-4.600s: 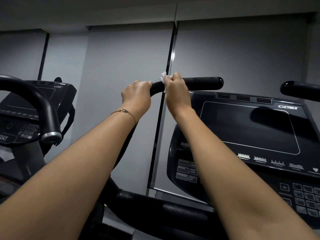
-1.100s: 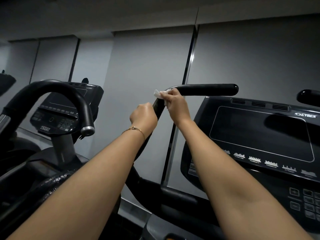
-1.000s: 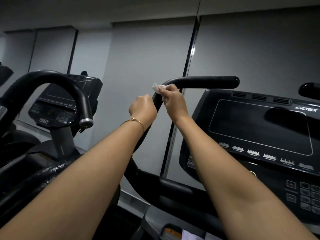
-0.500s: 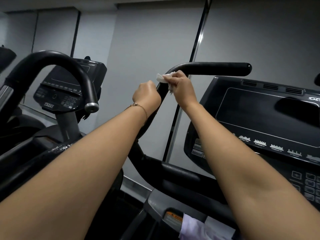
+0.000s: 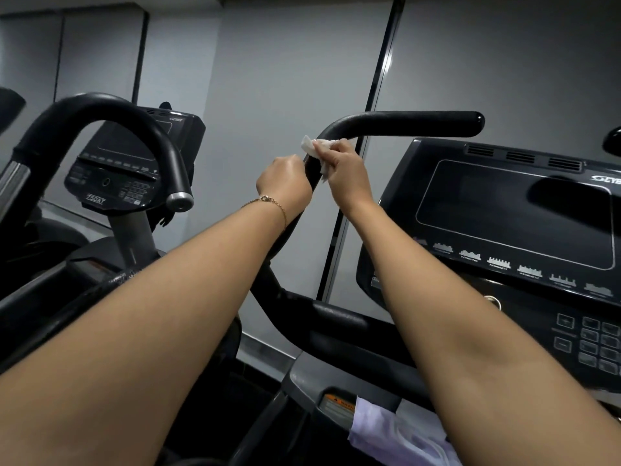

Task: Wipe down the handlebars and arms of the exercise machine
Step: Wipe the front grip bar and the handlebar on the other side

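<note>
From the head view, a black handlebar [image 5: 403, 124] runs level across the upper middle, then bends and drops leftward as an upright arm. The right hand [image 5: 346, 176] sits just below that bend, its fingers curled round the bar with a crumpled white wipe [image 5: 311, 146] pinched between them and the tube. One corner of the wipe sticks out on the far side of the bar from the hand, and a smaller scrap shows under the palm. The left hand [image 5: 285, 183] grips the same upright arm directly below the right one, closed in a fist round it. The two hands are nearly touching, and a thin gold bracelet [image 5: 268, 200] lies at the left wrist. Right of the handlebar and lower stands the dark console [image 5: 504, 213] with its blank screen and a keypad [image 5: 598, 344] beneath. Left of the handlebar, a second machine's curved black grip [image 5: 100, 109] arches over its own small console [image 5: 127, 169]. Far below the handlebar, an orange label [image 5: 339, 403] shows on the grey housing, with pale lilac fabric [image 5: 396, 435] beside it.
</note>
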A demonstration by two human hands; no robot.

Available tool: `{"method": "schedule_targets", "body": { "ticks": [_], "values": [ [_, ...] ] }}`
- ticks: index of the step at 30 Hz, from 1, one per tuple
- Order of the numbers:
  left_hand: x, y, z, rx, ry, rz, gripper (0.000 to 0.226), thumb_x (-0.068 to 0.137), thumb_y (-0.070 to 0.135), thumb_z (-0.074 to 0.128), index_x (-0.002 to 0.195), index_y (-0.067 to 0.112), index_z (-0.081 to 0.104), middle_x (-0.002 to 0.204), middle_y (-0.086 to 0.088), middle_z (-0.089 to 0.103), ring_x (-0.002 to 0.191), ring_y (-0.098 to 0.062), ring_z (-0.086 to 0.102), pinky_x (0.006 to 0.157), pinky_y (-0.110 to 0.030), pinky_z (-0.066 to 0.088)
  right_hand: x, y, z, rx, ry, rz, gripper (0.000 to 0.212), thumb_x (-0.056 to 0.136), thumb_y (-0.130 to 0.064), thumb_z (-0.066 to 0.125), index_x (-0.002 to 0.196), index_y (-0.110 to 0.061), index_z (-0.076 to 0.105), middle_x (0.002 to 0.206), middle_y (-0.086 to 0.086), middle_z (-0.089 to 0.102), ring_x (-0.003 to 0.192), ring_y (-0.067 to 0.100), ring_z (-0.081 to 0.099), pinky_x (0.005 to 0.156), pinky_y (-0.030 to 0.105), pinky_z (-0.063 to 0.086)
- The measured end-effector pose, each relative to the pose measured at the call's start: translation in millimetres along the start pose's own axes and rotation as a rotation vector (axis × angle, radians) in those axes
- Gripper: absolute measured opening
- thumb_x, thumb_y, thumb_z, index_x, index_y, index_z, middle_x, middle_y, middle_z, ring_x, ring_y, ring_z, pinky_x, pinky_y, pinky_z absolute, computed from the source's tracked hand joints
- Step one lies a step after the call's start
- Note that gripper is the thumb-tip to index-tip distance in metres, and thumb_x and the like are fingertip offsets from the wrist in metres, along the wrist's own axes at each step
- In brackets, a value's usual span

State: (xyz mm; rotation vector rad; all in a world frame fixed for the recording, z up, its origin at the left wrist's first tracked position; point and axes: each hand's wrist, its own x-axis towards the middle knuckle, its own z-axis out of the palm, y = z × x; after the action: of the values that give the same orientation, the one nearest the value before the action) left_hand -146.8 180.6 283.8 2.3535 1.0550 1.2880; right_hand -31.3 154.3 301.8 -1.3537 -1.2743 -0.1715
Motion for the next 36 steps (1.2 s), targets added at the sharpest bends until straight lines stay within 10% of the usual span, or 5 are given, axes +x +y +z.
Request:
{"method": "schedule_targets", "body": {
  "ticks": [11,17,23,28,36],
  "values": [
    [-22,-19,-37,0.404,-0.693,-0.187,0.041,0.088,0.021,0.065,0.118,-0.005,0.055,0.106,-0.013,0.067,0.104,-0.028,0.063,0.100,-0.039,0.045,-18,-1,6,-0.111,-0.067,0.007,0.025,0.093,-0.035,0.051,0.096,-0.014,0.064,0.072,-0.022,0.059,0.073,-0.002,0.055,0.075,0.022,0.040],
    [-18,-29,-30,0.395,-0.702,-0.164,0.044,0.090,0.020,0.062,0.124,-0.006,0.052,0.070,-0.005,0.051,0.066,-0.020,0.050,0.089,-0.031,0.044,-23,0,4,-0.082,-0.046,0.013,0.026,0.089,-0.040,0.055,0.093,-0.016,0.065,0.077,-0.014,0.061,0.074,0.004,0.054,0.075,0.028,0.042],
    [-20,-29,-26,0.457,-0.643,-0.098,0.033,0.092,0.025,0.059,0.113,0.000,0.057,0.098,-0.006,0.062,0.111,-0.027,0.058,0.093,-0.035,0.043,-44,10,18,-0.154,-0.092,0.005,0.021,0.095,-0.037,0.046,0.078,-0.027,0.054,0.080,-0.021,0.058,0.074,0.003,0.051,0.072,0.020,0.037],
    [-16,-30,-19,0.449,-0.606,-0.110,0.032,0.091,0.022,0.060,0.067,0.009,0.044,0.068,-0.001,0.050,0.078,-0.022,0.054,0.074,-0.033,0.038,-35,-1,8,-0.296,-0.097,-0.024,0.021,0.091,-0.041,0.051,0.085,-0.023,0.061,0.075,-0.024,0.056,0.077,-0.002,0.053,0.074,0.024,0.040],
    [-19,-34,-25,0.490,-0.622,-0.056,0.028,0.089,0.030,0.062,0.077,0.009,0.048,0.069,-0.003,0.049,0.111,-0.029,0.058,0.099,-0.038,0.044,-53,2,15,-0.287,-0.166,0.005,0.021,0.094,-0.035,0.046,0.095,-0.026,0.064,0.084,-0.018,0.053,0.076,0.004,0.050,0.072,0.023,0.034]
  ]
}}
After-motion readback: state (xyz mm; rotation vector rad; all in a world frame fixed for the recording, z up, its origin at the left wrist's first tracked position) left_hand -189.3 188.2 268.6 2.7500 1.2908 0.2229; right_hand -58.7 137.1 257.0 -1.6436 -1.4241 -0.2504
